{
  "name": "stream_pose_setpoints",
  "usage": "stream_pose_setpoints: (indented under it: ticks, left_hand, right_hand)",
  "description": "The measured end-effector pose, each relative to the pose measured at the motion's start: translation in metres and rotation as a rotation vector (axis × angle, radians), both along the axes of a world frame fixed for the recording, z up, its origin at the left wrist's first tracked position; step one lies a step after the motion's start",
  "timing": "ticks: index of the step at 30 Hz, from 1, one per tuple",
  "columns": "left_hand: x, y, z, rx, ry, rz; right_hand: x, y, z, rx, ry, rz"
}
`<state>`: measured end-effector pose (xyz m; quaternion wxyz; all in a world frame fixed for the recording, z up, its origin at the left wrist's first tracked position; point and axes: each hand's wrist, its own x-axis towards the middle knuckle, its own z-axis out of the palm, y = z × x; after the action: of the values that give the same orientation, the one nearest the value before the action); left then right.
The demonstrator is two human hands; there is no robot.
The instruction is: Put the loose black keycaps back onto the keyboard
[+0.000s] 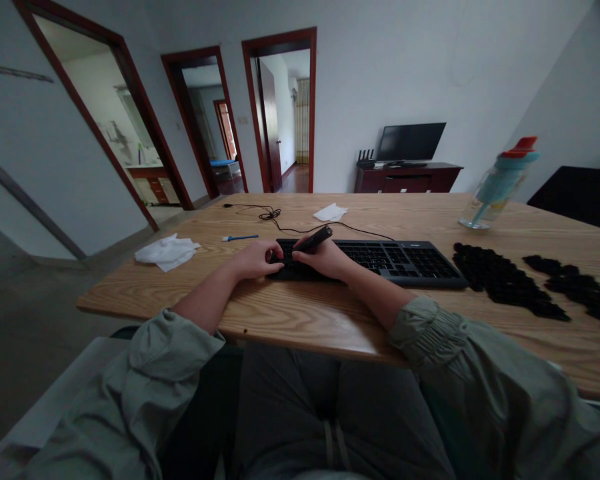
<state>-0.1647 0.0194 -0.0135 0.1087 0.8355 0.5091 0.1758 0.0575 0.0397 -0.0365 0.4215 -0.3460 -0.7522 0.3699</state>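
A black keyboard (pixel 405 263) lies on the wooden table in front of me, its key area looking bare of caps in places. My left hand (pixel 255 259) is curled at the keyboard's left end, thumb and fingers gripping its edge. Held like a pen, a thick black pen-shaped tool (pixel 316 238) is in my right hand (pixel 327 259). Its lower end points down at the keyboard's left part, where my fingers hide the tip. Close to my left hand lies a small blue brush (pixel 243 237) with a white end.
Loose black keycaps (pixel 505 280) are heaped at the right on the table (pixel 290 313). A clear bottle (pixel 500 183) with a red lid stands behind them. Crumpled tissues (pixel 167 252) lie left, another tissue (pixel 331 213) behind the keyboard, near its coiled cable (pixel 270 214).
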Motion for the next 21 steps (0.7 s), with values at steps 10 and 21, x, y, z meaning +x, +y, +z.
stream_pose_setpoints:
  ticks: [10,21]
  left_hand:
    - [0.018,0.004,0.001,0.013,-0.059,-0.102]
    - [0.022,0.013,-0.004,-0.043,-0.164,-0.109]
  right_hand:
    - [0.002,-0.001,0.000,-0.070,0.075,0.170]
    - [-0.012,0.004,-0.001,0.043,0.068,0.137]
